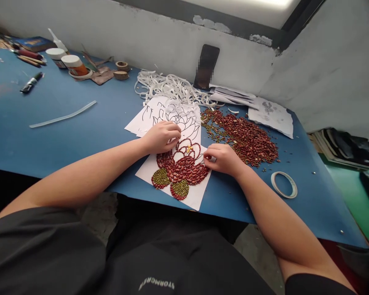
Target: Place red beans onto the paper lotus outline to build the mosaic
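Two lidded jars (76, 66), contents hidden; both hands (162, 138) at bean flower (184, 169).

Both arms are bare below black short sleeves. The left forearm (80, 172) and right forearm (270, 207) cross the near edge of the table (55, 143) and converge. The left hand (162, 137) is back-up, fingers bent, farther from that edge. The right hand (220, 159) points leftward, fingers curled, thumb near the index finger. The hands are apart.

The left hand (162, 137) hides part of the bean-covered paper (197, 197).
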A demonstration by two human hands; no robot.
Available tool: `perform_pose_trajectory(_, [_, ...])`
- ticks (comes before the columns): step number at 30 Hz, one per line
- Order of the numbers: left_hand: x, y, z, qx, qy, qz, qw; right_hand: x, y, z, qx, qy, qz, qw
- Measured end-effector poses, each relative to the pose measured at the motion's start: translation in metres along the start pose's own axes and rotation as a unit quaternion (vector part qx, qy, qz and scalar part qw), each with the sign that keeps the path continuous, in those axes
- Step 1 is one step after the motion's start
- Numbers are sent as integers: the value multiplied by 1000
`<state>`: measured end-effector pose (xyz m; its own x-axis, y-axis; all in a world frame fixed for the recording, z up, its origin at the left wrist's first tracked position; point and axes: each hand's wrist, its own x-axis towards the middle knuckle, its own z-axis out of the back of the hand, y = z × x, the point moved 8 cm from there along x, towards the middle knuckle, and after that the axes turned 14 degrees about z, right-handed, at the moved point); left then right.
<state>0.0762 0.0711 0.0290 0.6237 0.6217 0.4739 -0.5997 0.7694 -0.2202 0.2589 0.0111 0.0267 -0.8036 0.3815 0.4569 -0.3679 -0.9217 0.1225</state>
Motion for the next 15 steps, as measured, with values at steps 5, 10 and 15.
perform_pose_trajectory(5, [0,0,-1,-4,-2,-2,1000,7,3,-7,-8,23,17,1000])
perform_pose_trajectory(10, [-1,1,-2,-9,-5,-2,1000,11,7,-11,-15,50,34,998])
perform_pose_trajectory(15, [-1,2,-1,-10,-4,2,1000,13,10,-14,-20,75,46,996])
